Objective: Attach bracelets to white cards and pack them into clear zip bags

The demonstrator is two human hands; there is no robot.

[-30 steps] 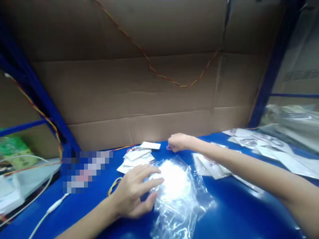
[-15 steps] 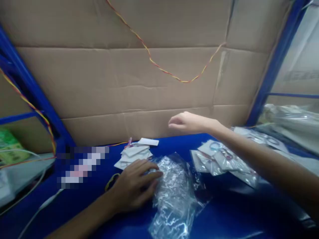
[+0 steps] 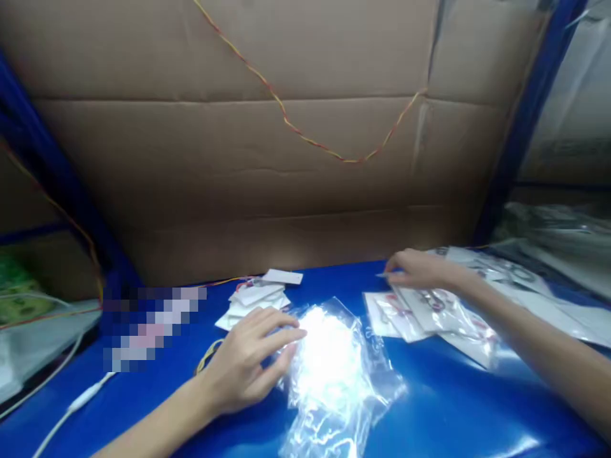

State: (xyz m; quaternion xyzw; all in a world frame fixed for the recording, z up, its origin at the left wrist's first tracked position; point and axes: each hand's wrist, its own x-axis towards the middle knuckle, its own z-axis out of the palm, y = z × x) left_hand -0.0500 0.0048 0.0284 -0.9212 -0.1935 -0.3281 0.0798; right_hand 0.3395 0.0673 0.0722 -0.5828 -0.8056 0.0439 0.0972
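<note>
Bags of clear crinkled plastic [image 3: 329, 388]: loose, overlapping pile, front middle of the shiny blue table surface [image 3: 429, 407]; strong white glare over the upper part, contents can't be made out.
Left hand [image 3: 252, 359]: palm down at the left edge of the bags, fingertips on or just over the plastic; fingers loosely curled and spread, thumb well apart from them, nothing gripped.
Right hand [image 3: 417, 270]: reaching to the far right part of the table, above the back edge of the sleeved cards; thumb and fingers nearly together, a thin pale edge [image 3: 382, 275] at the tips; can't tell if it is pinched.
Sleeved cards: flat white cards in clear plastic sleeves [image 3: 424, 312], overlapping, right of the bags, partly under the right hand and forearm; small ring-shaped and reddish items show inside.
More packets: white flat packets [image 3: 515, 273], spread behind and right of the sleeved cards.
Card stack: small white rectangular cards [image 3: 255, 305], uneven pile beyond the left hand; one white card [image 3: 282, 277] at its back right, reddish bits near the top.
Yellow loop: thin yellow band or cord [image 3: 209, 356], beside the left wrist.
Cable: white cord [image 3: 83, 401], front left.
Backdrop: brown cardboard panel [image 3: 238, 152], red-and-yellow twisted wire [image 3: 310, 141] sagging across.
</note>
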